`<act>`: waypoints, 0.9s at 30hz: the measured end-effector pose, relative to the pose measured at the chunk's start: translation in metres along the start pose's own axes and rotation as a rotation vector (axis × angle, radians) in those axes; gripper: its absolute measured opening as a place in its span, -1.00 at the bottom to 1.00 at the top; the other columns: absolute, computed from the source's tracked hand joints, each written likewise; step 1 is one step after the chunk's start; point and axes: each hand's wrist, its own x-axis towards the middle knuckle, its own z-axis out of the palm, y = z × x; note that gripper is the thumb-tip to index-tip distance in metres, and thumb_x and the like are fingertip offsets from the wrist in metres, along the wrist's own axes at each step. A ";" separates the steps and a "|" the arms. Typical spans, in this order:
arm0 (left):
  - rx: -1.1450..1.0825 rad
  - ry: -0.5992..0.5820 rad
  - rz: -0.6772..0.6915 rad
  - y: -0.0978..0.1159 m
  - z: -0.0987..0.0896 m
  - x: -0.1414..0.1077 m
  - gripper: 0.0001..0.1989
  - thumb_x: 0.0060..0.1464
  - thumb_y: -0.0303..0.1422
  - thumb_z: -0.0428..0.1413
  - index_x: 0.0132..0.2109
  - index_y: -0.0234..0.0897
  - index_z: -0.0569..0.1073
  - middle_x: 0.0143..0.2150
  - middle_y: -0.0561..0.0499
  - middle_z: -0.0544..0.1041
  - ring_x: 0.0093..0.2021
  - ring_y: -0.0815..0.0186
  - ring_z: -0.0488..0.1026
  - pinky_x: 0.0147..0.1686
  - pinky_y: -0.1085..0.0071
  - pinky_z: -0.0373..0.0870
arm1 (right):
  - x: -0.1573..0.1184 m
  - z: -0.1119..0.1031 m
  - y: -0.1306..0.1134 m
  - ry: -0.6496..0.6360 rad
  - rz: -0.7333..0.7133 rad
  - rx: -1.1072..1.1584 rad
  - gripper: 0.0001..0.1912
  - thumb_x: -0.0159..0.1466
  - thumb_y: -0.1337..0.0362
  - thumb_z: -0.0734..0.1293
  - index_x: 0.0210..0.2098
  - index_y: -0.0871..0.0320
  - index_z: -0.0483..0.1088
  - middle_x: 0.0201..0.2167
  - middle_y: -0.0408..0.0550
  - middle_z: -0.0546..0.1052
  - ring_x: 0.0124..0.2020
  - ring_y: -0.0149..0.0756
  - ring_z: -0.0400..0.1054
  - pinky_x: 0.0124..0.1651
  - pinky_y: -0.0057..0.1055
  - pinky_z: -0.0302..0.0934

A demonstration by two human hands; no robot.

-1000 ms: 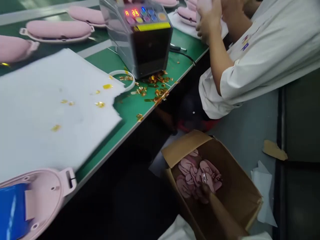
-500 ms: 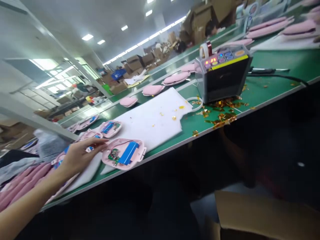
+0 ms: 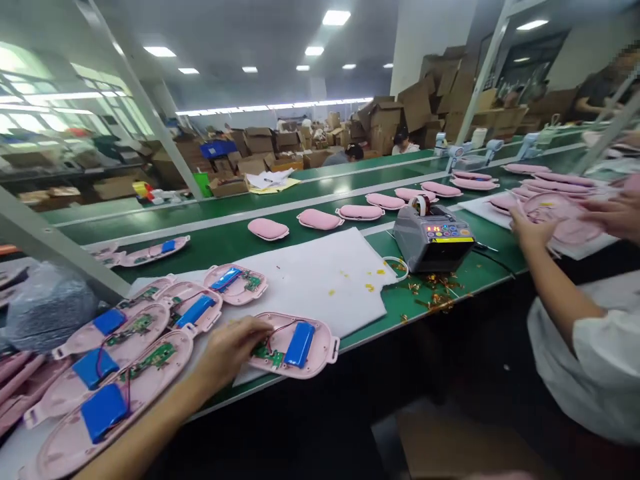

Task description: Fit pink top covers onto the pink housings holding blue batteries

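at the far side, many cardboard boxes (image 3: 385, 120) were piled below the bright ceiling lamps (image 3: 337, 18), and a blue crate (image 3: 218, 148) was near them. white papers (image 3: 269, 178) lay over a yellow sheet (image 3: 280, 189). on the green table (image 3: 225, 233) stood a grey machine (image 3: 433, 241) with red lit display (image 3: 433, 229), and amber scraps (image 3: 440, 293) were scattered beside it.

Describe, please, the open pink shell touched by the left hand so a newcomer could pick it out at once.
On the green bench, find the grey machine with a red display, then the white sheet left of it. The shell lies at that sheet's near edge, a blue pack inside. Among the open neighbouring shells, only this one is touched by the left hand.
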 end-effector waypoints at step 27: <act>-0.280 0.454 -0.139 -0.006 -0.027 -0.045 -0.89 0.19 -0.44 0.12 -0.28 -0.24 0.54 0.00 -0.10 0.42 -0.12 0.27 0.49 -0.18 0.36 0.47 | -0.019 0.203 -0.192 -0.200 0.284 0.726 -0.55 0.08 0.07 0.50 -0.17 0.17 0.34 -0.32 -0.15 0.48 -0.46 -0.41 0.36 -0.48 -0.46 0.40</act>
